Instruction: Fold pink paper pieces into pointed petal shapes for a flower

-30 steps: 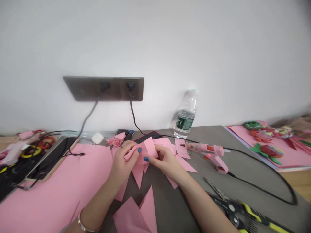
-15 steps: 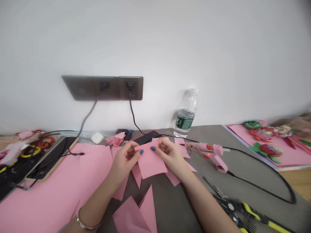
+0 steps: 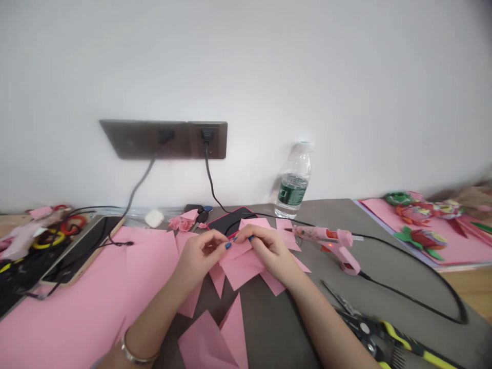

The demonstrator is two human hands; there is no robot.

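Both my hands meet over the middle of the grey table. My left hand pinches the upper left corner of a pink paper square between thumb and fingers. On the paper's upper right edge, my right hand is closed, its fingers curled onto the fold. The paper's top edge is folded down and its lower corner points toward me. Several loose pink paper scraps lie under and around the hands.
A pink glue gun with a black cord lies to the right. Black and yellow pliers sit at the near right. At the back stand a water bottle, a phone and a wall socket. Paper flowers lie far right, a tablet left.
The pink square was held up between my hands; now it sits lower on the table with its top edge folded down, and my fingers have closed together along that fold.
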